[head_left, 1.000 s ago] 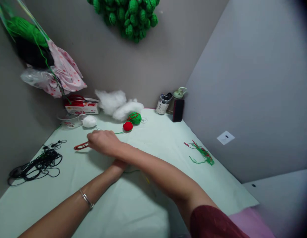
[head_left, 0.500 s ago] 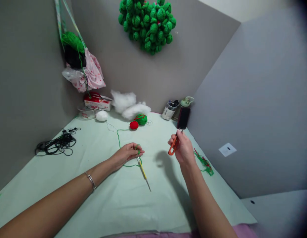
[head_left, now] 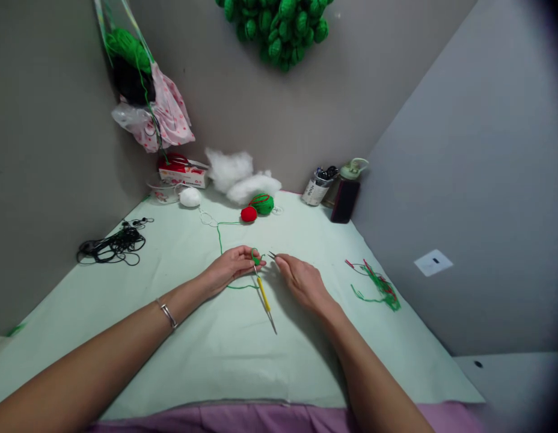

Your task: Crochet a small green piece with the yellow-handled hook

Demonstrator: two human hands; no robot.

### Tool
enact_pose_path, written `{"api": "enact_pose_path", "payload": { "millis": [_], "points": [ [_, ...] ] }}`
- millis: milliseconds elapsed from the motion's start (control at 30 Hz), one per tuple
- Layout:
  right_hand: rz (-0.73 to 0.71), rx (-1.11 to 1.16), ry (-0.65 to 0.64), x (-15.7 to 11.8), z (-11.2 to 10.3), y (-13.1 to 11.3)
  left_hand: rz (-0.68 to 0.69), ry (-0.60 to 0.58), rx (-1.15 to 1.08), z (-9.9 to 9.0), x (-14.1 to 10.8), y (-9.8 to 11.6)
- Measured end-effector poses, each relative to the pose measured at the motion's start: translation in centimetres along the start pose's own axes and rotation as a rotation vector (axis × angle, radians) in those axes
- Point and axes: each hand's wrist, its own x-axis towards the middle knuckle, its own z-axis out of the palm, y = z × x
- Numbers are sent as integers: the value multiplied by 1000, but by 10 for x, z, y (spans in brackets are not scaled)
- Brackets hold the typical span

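My left hand [head_left: 231, 266] is closed on a small green crochet piece [head_left: 256, 260], pinched at the fingertips. From that piece a yellow-handled crochet hook [head_left: 263, 293] slants down toward me. A green yarn strand [head_left: 220, 236] runs from the piece's area back over the table. My right hand [head_left: 301, 279] wraps round thread snips [head_left: 272, 255]; only their dark pointed blades show, slightly apart and just right of the green piece. The orange handle is hidden in the palm.
Red yarn [head_left: 249, 214] and green yarn balls [head_left: 263, 204] lie behind the hands, near white stuffing [head_left: 243, 177]. Black earphone cables [head_left: 114, 245] lie left, yarn scraps [head_left: 382, 288] right. A phone [head_left: 346, 202] leans by a pen cup [head_left: 315, 189].
My right hand has come down and left with the snips, from near the phone to beside the green piece. The left hand still holds the piece; the view has tilted down.
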Motion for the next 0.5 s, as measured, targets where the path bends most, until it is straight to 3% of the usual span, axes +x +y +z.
{"api": "enact_pose_path", "payload": {
  "millis": [267, 500],
  "points": [
    [-7, -153, -77, 6, 5, -5, 5, -17, 26, 0, -1, -1],
    [-12, -229, -10, 10, 9, -3, 9, -11, 5, 1, -2, -2]
  ]
}}
